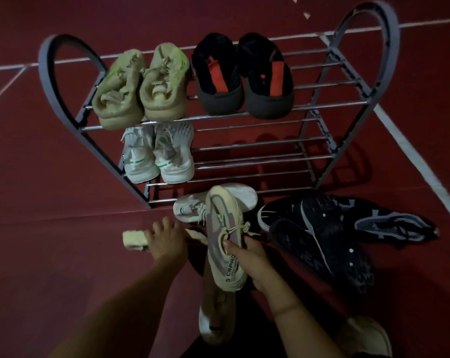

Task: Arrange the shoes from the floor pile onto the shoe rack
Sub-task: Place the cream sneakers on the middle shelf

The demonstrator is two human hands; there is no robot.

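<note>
A grey metal shoe rack [322, 117] stands on the red floor. Its top shelf carries a tan pair with green streaks [141, 83] and a black pair with orange insoles [244, 76]. A white pair [159, 153] rests on the lower shelf at the left. My right hand [249, 259] grips a beige sneaker [225, 239] by its side, sole edge up, in front of the rack. My left hand [167, 241] rests on a pale yellowish shoe [134, 241] lying on the floor. A white sneaker [192, 208] lies behind them.
A pile of black sneakers [322, 241] lies on the floor right of my hands, with a black and grey one [391, 226] at its far side. Another worn shoe [216, 319] sits below the held sneaker. White lines cross the red floor.
</note>
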